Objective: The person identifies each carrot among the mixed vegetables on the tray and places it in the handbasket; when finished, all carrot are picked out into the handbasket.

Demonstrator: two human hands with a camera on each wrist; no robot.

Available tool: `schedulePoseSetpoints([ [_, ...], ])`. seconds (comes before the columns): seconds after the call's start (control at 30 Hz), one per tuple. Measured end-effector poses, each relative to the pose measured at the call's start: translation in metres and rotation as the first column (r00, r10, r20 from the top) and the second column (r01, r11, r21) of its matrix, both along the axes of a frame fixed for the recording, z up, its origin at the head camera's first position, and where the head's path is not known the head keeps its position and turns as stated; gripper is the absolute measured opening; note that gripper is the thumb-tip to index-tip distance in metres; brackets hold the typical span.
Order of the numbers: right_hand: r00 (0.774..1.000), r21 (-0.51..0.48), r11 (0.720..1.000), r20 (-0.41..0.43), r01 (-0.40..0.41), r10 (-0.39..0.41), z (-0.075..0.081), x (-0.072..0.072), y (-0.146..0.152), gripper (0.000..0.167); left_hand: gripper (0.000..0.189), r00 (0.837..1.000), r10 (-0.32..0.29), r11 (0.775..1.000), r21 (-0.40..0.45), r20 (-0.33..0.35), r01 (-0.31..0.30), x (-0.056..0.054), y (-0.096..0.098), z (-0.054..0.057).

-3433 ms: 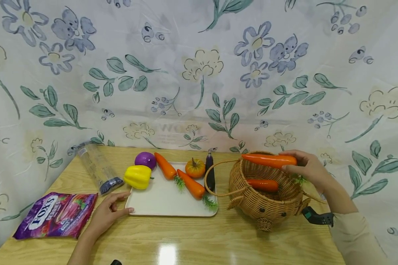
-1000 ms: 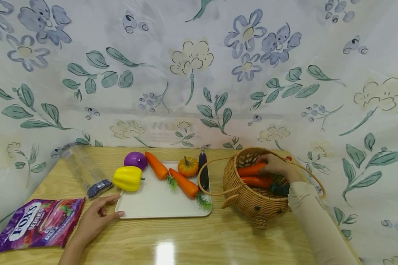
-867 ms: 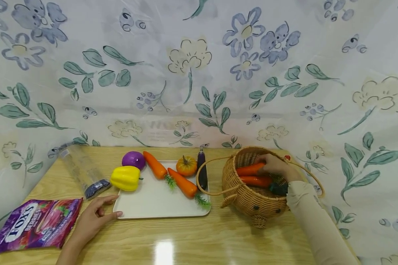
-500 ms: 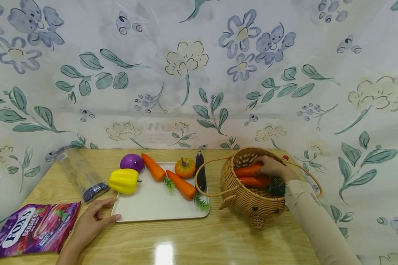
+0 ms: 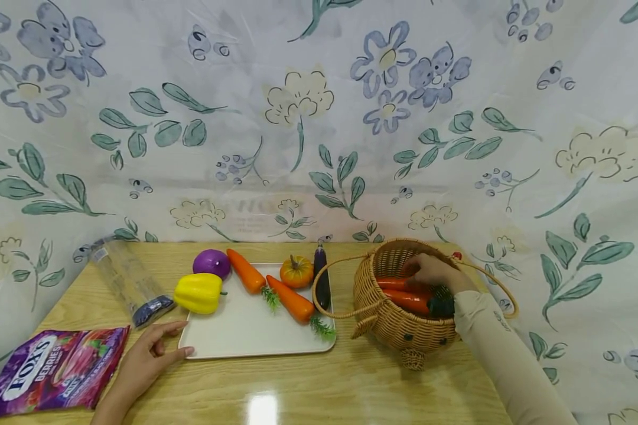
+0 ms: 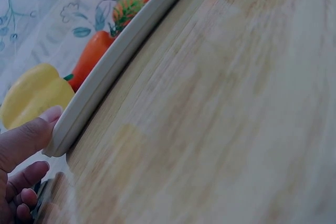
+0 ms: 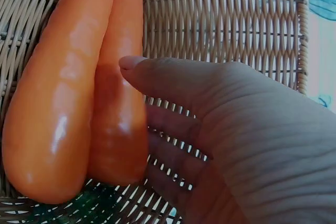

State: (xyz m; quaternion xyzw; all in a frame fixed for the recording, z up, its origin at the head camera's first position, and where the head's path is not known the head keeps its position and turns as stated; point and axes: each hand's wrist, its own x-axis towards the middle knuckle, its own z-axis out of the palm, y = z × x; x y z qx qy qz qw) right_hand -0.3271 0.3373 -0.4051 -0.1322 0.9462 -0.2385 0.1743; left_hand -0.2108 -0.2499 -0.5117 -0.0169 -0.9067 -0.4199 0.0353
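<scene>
My right hand (image 5: 433,271) is inside the wicker basket (image 5: 399,324), which has an animal face. Two orange toy carrots lie side by side there: the front carrot (image 5: 410,301) and the rear carrot (image 5: 392,284). In the right wrist view my thumb lies over the edge of the rear carrot (image 7: 119,129), and the loosely bent fingers are beside it, partly hidden. My left hand (image 5: 143,357) rests at the near left corner of the white tray (image 5: 244,339), thumb touching its rim. On the tray are two carrots (image 5: 291,300), a small pumpkin (image 5: 296,271) and an eggplant (image 5: 321,280).
A yellow bell pepper (image 5: 199,293) and a purple round vegetable (image 5: 211,264) sit at the tray's left. Further left lie a clear plastic packet (image 5: 127,283) and a purple FOX'S candy bag (image 5: 55,372). The basket's handle loop (image 5: 319,295) overlaps the tray's right edge in view.
My right hand has lowered a carrot into the basket beside the other one, and its fingers have loosened from it. The left hand has stayed at the tray corner.
</scene>
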Motion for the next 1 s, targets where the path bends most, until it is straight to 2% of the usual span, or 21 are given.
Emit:
schedulePoseSetpoints([
  [0.17, 1.0, -0.021, 1.0, 0.002, 0.023, -0.023, 0.0, -0.001, -0.005, 0.039, 0.054, 1.0, 0.006, 1.0, -0.014, 0.011, -0.005, 0.003, -0.004, 0.002],
  [0.3, 1.0, -0.029, 0.999, -0.014, 0.024, -0.024, 0.002, -0.001, -0.008, 0.038, 0.053, 1.0, 0.006, 1.0, -0.018, -0.004, -0.007, 0.005, -0.006, 0.002],
  [0.43, 0.998, -0.025, 0.999, -0.049, 0.031, -0.032, 0.005, 0.0, -0.006, 0.04, 0.051, 0.999, -0.007, 1.0, -0.003, -0.041, 0.007, 0.003, -0.003, 0.002],
  [0.57, 0.996, -0.025, 0.999, -0.085, 0.025, -0.027, 0.011, 0.003, -0.004, 0.047, 0.05, 0.999, -0.025, 0.999, 0.022, -0.044, 0.026, -0.002, 0.001, -0.002],
  [0.63, 0.997, -0.024, 1.0, -0.076, 0.014, -0.016, 0.02, 0.005, -0.007, 0.052, 0.05, 0.999, -0.027, 0.999, 0.032, -0.032, 0.028, -0.003, 0.003, -0.004],
  [0.83, 0.995, 0.027, 0.995, 0.011, -0.096, 0.096, 0.063, 0.019, -0.03, 0.064, 0.052, 1.0, -0.016, 0.999, 0.042, -0.016, 0.017, -0.003, -0.001, -0.007],
  [0.93, 0.99, 0.039, 0.989, 0.006, -0.143, 0.143, 0.082, 0.027, -0.043, 0.065, 0.053, 1.0, -0.005, 0.999, 0.038, -0.01, 0.005, -0.001, -0.005, -0.005],
  [1.0, 0.986, 0.015, 0.987, -0.026, -0.163, 0.163, 0.092, 0.034, -0.053, 0.063, 0.053, 1.0, -0.003, 0.999, 0.037, -0.01, 0.004, 0.0, -0.007, -0.003],
])
